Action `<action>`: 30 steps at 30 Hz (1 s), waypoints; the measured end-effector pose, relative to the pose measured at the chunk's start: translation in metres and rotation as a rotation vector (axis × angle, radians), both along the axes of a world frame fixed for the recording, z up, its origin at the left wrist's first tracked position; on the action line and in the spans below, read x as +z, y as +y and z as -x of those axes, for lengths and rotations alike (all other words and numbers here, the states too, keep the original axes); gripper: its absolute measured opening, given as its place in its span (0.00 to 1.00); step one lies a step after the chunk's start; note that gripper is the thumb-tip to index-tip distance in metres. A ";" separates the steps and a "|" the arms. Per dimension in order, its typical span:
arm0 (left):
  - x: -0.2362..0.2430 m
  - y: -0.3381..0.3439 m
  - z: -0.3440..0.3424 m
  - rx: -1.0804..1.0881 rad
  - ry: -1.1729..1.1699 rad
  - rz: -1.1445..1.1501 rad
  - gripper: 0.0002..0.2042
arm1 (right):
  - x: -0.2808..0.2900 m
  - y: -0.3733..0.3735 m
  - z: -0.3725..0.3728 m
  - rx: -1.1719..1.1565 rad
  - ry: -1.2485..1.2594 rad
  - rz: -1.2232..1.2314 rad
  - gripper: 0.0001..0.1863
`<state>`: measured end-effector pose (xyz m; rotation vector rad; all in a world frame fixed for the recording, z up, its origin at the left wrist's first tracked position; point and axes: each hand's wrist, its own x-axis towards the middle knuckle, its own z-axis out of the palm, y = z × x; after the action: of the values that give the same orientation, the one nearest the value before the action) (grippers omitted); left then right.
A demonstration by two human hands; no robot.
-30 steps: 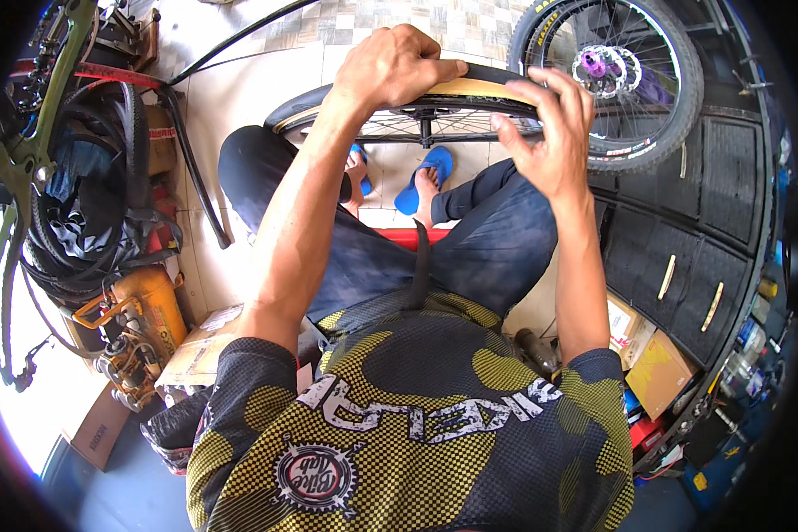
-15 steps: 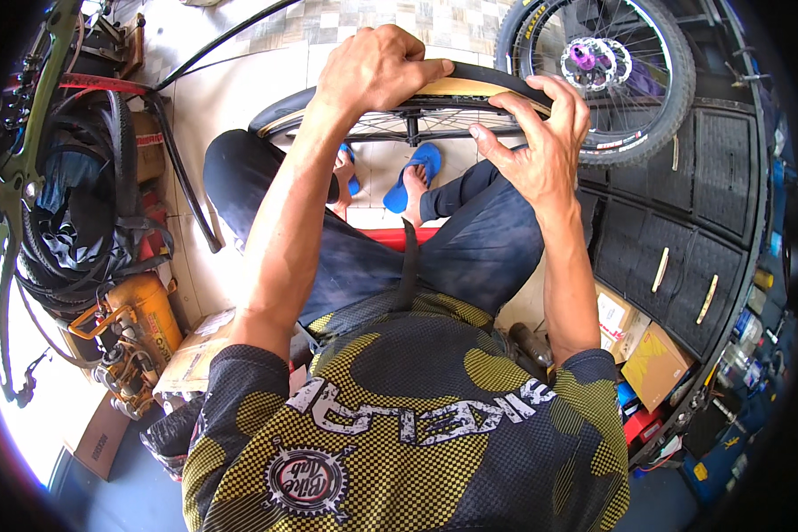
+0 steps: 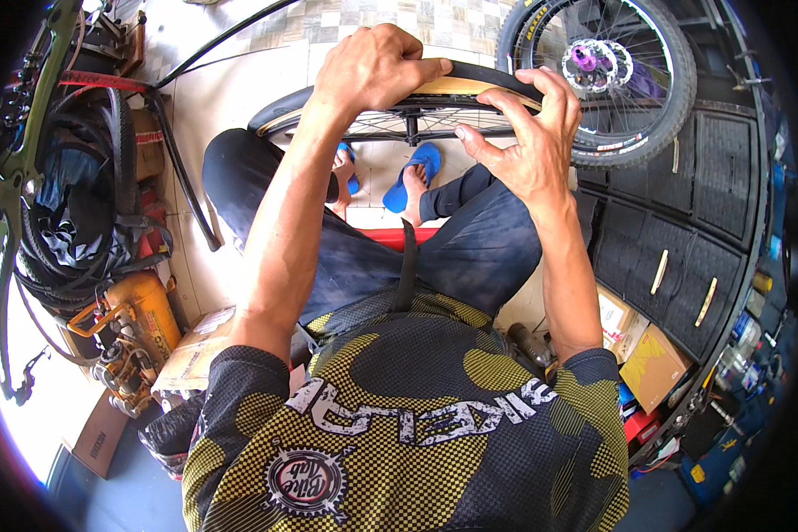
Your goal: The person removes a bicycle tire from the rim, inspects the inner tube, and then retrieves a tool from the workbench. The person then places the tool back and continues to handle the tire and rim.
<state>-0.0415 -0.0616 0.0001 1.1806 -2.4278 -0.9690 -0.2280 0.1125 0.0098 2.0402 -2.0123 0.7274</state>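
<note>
A black rubber bicycle tyre [image 3: 496, 78] with a tan inner band sits on a spoked wheel rim [image 3: 399, 111] held upright in front of the seated person's knees, above blue flip-flops [image 3: 414, 176] on the pale tiled floor [image 3: 230, 84]. The left hand [image 3: 372, 66] is curled into a tight fist over the top of the tyre, gripping it. The right hand [image 3: 528, 137] is half closed, its fingers hooked over the tyre's edge and its thumb pressing beneath. Behind stands a second wheel [image 3: 616, 75] with knobbly tread and a purple hub. A yellow metal compressor [image 3: 137, 324] sits at the left, cardboard boxes [image 3: 652, 359] at the right.
</note>
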 end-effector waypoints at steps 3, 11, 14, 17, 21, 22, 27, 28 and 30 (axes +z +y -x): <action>0.000 -0.001 -0.001 -0.005 -0.003 -0.009 0.27 | 0.000 -0.001 -0.001 0.008 -0.006 0.007 0.24; -0.002 0.000 0.000 -0.004 -0.007 -0.019 0.28 | -0.002 -0.006 -0.014 0.035 -0.004 0.013 0.23; -0.006 0.000 -0.002 0.002 0.018 0.002 0.29 | -0.002 -0.008 -0.019 0.037 -0.015 0.019 0.23; -0.004 -0.002 -0.004 -0.013 0.008 -0.003 0.30 | -0.003 -0.009 -0.020 0.037 -0.018 0.022 0.23; -0.002 -0.001 -0.004 -0.030 0.024 -0.001 0.29 | -0.001 -0.007 -0.020 0.036 -0.029 0.007 0.24; -0.001 -0.001 -0.004 -0.039 0.032 0.009 0.29 | -0.001 -0.006 -0.020 0.035 -0.053 -0.008 0.24; 0.009 0.004 -0.007 -0.060 0.030 -0.054 0.30 | -0.002 0.013 0.005 0.024 -0.252 0.088 0.28; 0.011 0.005 -0.009 -0.062 0.036 -0.056 0.30 | -0.005 0.019 0.017 -0.016 -0.316 0.094 0.33; 0.010 0.004 -0.010 -0.085 0.053 -0.050 0.31 | -0.008 0.026 0.044 -0.104 -0.379 0.083 0.38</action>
<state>-0.0311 -0.0580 0.0104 1.0618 -2.4427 -1.0779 -0.2724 0.1386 0.0019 1.8446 -2.2151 1.2294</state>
